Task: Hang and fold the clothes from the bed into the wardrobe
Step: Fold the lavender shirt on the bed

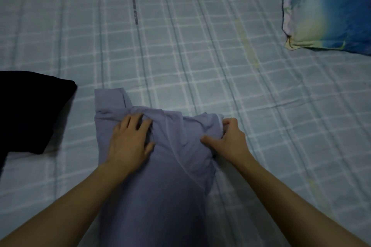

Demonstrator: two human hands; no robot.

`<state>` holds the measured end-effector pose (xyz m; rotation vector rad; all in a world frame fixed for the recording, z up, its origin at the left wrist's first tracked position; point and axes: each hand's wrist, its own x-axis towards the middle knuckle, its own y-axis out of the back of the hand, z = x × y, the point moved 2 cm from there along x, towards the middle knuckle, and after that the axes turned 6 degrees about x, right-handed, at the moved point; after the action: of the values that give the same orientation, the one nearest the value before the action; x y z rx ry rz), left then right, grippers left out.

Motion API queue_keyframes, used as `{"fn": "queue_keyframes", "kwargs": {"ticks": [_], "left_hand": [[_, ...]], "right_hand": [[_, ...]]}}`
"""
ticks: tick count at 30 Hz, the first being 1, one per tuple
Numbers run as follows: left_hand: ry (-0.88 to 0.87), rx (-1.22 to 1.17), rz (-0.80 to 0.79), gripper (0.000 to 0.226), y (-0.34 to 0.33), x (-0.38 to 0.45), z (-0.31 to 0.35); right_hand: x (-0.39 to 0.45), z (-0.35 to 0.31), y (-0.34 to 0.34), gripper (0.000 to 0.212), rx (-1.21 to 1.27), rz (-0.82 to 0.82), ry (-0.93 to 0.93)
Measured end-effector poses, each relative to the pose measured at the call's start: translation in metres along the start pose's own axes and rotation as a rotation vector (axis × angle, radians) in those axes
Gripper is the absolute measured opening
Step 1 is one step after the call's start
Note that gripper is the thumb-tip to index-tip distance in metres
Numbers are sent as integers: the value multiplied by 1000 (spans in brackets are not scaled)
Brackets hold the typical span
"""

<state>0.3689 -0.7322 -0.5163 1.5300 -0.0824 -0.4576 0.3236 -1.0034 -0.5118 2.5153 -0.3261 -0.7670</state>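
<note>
The right hand [230, 138] grips the right-hand edge of a soft lavender-grey cloth garment [160, 166]: its fingers are curled over a bunched fold of the fabric at the far right corner, with the thumb stretched out leftward along the cloth's surface. The left hand [130, 142] lies palm down on the same garment, its fingers spread and fairly straight, the fingertips pressing into a rumpled ridge near the garment's far end; it holds nothing between the fingers, only bears down on the fabric. Both bare forearms run in from the bottom corners of the view and meet over the cloth. The garment itself lies on the bed, stretching from the bottom edge of the view up toward the middle, smooth and flat in its near part, creased and gathered between the two hands, with a narrower flap sticking out at its far left corner. Under it is a pale blue bedsheet [180, 46] printed with a white grid of checks, lightly wrinkled, covering all of the visible bed. To the left, near the lavender-grey garment but apart from it, a black piece of fabric [30, 110] lies on the sheet, running off the left edge of the view. Well away at the upper right rests a pillow [325, 12] in a blue, yellow and white printed case, partly cut off by the frame.
</note>
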Motion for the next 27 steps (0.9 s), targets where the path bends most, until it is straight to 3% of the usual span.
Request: {"fn": "queue_keyframes", "kwargs": {"ticks": [1, 4, 9, 13, 18, 20, 23, 24, 25, 27], "left_hand": [[4, -4, 15, 69, 0, -1, 0], [0, 13, 43, 74, 3, -3, -2], [-107, 73, 43, 67, -4, -18, 9], [-206, 69, -77, 78, -23, -25, 29], [-199, 66, -166, 87, -25, -25, 33], [-165, -15, -142, 82, -15, -28, 31], [-23, -276, 47, 58, 9, -38, 18], [23, -359, 129, 48, 18, -43, 11], [64, -424, 207, 42, 26, -47, 2], [140, -479, 305, 37, 38, -55, -16]], "right_hand": [[-1, -1, -3, 60, 1, -50, -57], [-3, -4, -12, 28, -9, -121, -135], [-11, 5, -17, 12, 194, -85, -30], [-16, 6, -18, 34, 327, -143, 85], [-21, -11, -19, 47, 513, -135, 38], [-32, -28, -17, 48, 352, -93, 199], [-76, -60, -21, 33, -28, -4, 712], [-94, -64, -27, 32, -149, -75, 854], [-109, -65, -37, 38, -306, -249, 904], [-130, -54, -54, 57, -620, -643, 776]]}}
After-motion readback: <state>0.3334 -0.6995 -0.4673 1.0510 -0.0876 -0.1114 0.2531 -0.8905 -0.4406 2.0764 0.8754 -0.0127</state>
